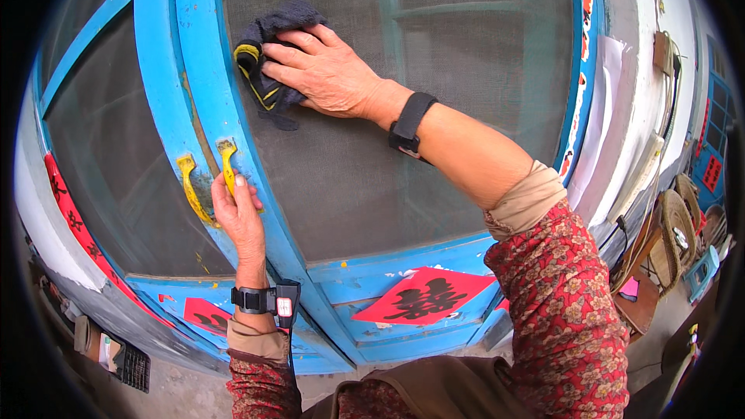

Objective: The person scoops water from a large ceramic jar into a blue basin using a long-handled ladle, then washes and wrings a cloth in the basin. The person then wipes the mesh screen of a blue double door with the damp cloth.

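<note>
My right hand (332, 77) presses a dark grey cloth with yellow-edged trim (278, 18) flat against the mesh screen (349, 186) of a blue wooden door (201, 29). The cloth lies near the upper left of that panel, beside the door's stile. Lower down, my left hand (240, 209) grips a yellow door handle (227, 154) on the same leaf. A second yellow handle (187, 183) sits just left of it on the neighbouring leaf. Each wrist wears a black strap; the left one carries a small box.
Red paper with black characters (428, 297) is stuck on the lower door panel. A red paper strip (73, 221) runs down the left wall. At the right are a power strip with cords (637, 177), a woven basket (678, 233) and a blue stool (701, 273). A black crate (135, 368) stands lower left.
</note>
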Motion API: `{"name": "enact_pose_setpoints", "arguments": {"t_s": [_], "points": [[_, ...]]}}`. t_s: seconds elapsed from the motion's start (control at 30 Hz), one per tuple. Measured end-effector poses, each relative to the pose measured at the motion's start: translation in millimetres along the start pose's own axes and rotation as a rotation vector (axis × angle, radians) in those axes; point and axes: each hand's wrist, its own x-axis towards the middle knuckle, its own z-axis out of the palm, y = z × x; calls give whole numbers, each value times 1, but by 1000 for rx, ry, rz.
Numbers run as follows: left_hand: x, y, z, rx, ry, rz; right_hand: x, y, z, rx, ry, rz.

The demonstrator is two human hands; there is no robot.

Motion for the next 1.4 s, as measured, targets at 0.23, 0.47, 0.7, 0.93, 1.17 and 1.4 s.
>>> {"name": "enact_pose_setpoints", "arguments": {"t_s": [0.23,0.47,0.7,0.93,1.17,1.4], "points": [[3,-6,0,-8,17,29,-25,15,-18,-47,-67,-6],[3,-6,-2,15,17,37,-56,29,-40,-40,-103,22],[4,-7,-5,47,-1,32,-95,44,-72,-75,-160,109],[-17,0,8,92,121,161,-136,63,-103,-144,-203,186],[-33,12,35,872,-160,797,-183,80,-135,-264,-219,265],[-24,-26,54,1121,-368,861,-229,91,-164,-407,-306,385]]}}
